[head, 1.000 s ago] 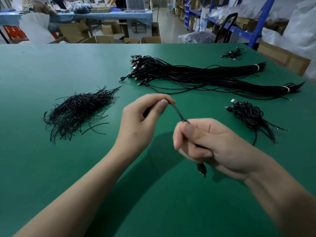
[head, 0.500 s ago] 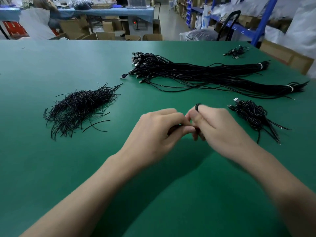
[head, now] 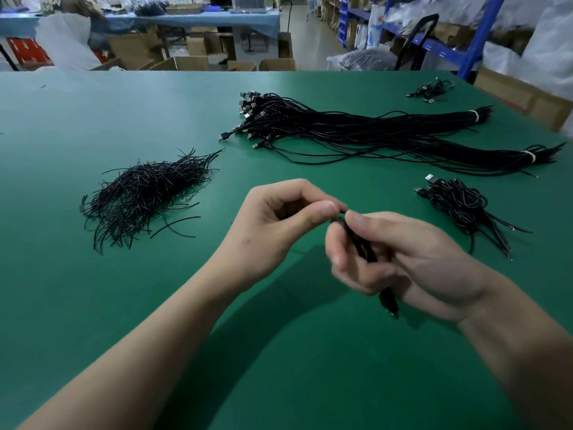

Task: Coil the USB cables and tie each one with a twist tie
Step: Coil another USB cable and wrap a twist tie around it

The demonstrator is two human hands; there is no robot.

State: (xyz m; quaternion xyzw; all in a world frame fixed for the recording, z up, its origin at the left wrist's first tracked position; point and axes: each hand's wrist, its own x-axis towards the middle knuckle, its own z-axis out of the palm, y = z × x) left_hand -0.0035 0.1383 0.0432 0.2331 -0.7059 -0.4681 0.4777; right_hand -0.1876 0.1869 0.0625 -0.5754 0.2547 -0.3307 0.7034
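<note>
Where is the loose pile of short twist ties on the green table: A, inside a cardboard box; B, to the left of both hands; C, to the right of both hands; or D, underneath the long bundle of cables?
B: the pile of twist ties lies on the table to the left of the left hand, and the right hand, gripping a cable, is farther right.

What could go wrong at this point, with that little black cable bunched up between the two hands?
1. The right hand grips the coiled cable round its middle only; if it slips, the loops could spring open.
2. The left hand pinches just the coil's top end, so a hard twist might kink it.
3. One cable end pokes out below the right hand and could snag.
</note>
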